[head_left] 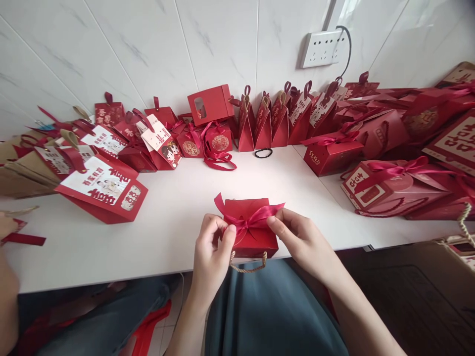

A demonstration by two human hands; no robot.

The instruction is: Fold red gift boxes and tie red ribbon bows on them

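A small red gift box [256,243] rests at the front edge of the white table, with a twisted gold cord handle [249,270] hanging over that edge. Across its top lies a crimson ribbon bow [256,217], tied at the middle. My left hand [214,244] pinches the bow's left loop between thumb and fingers. On the right, my right hand [297,232] has thumb and forefinger closed on the bow's right loop.
Red gift boxes line the wall; a red and white box [107,185] stands nearer on the left. A black hair tie [263,153] lies mid-table. At the far left, another person's hand [7,226] holds red ribbon. A cardboard box [401,277] is at lower right.
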